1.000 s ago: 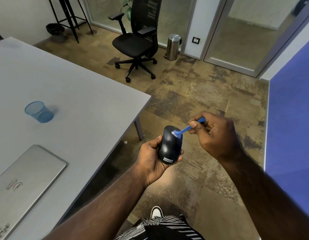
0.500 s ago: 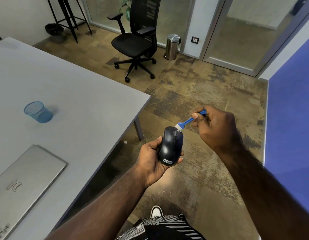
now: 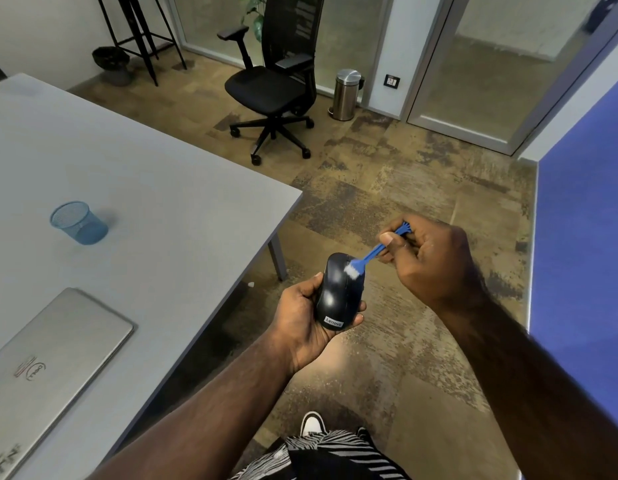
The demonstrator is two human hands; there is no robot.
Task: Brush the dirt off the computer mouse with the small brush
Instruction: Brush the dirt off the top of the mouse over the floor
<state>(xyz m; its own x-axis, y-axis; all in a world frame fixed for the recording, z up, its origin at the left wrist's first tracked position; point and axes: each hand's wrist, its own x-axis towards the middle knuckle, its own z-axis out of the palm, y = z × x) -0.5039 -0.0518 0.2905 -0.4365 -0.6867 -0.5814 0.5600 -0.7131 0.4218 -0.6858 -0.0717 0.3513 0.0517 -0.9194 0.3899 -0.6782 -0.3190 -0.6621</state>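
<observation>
A black computer mouse (image 3: 337,296) with a white label at its near end lies in my left hand (image 3: 302,317), held in the air over the floor beside the table's corner. My right hand (image 3: 428,258) pinches the handle of a small blue brush (image 3: 373,252). The brush's white bristles rest on the mouse's upper right part, near its far end. The palm hides the underside of the mouse.
A grey table (image 3: 144,188) fills the left side, with a blue mesh cup (image 3: 79,222) and a closed silver laptop (image 3: 54,355) on it. A black office chair (image 3: 276,84) and a steel bin (image 3: 347,93) stand farther off. A blue wall (image 3: 584,271) runs along the right.
The brush swept from the mouse's top up past its far end, then came back down; its bristles now touch the mouse's upper right. My left hand kept the mouse nearly still.
</observation>
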